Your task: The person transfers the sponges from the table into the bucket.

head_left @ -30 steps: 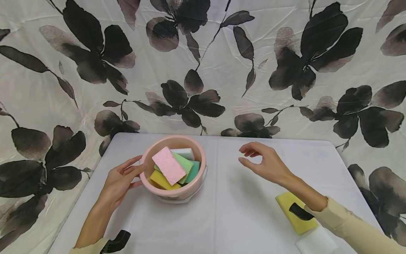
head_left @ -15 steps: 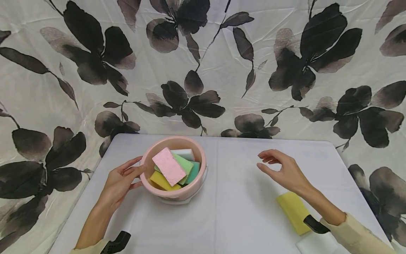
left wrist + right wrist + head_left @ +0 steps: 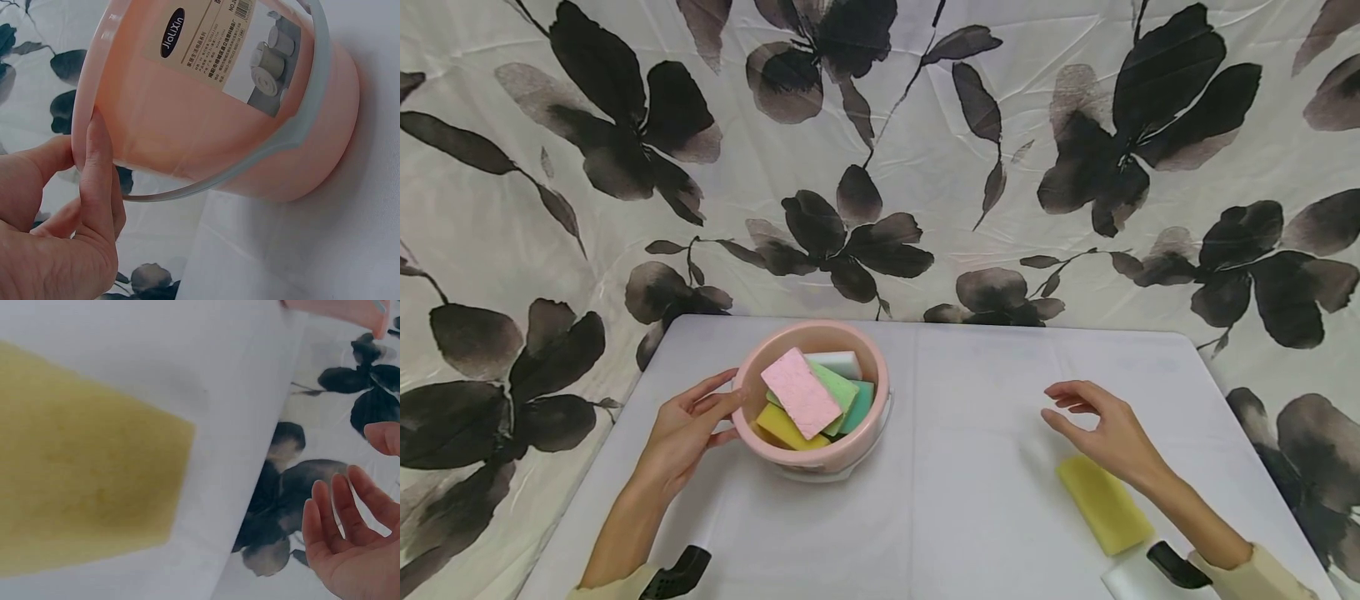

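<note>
At the left stands a pink bucket point(image 3: 876, 421) with a pale handle hanging down. A pink sponge point(image 3: 801, 393) lies on top inside it, over a light green sponge point(image 3: 837, 385), a teal one, a yellow one and a white block. My left hand point(image 3: 681, 433) pinches the bucket's left rim; in the left wrist view thumb and fingers meet at the rim of the bucket point(image 3: 144, 125). Holding nothing, my right hand point(image 3: 1105, 429) hovers with relaxed fingers just beyond a yellow sponge point(image 3: 1105, 504). The same yellow sponge point(image 3: 94, 469) fills the left of the right wrist view.
A white block point(image 3: 1127, 579) lies near the front right, partly covered by the black wrist device point(image 3: 1176, 565). The white table point(image 3: 970, 500) ends at the back against a floral cloth point(image 3: 925, 167).
My right hand has moved right and toward me, away from the bucket, to near the yellow sponge. The left hand and the bucket have stayed in place.
</note>
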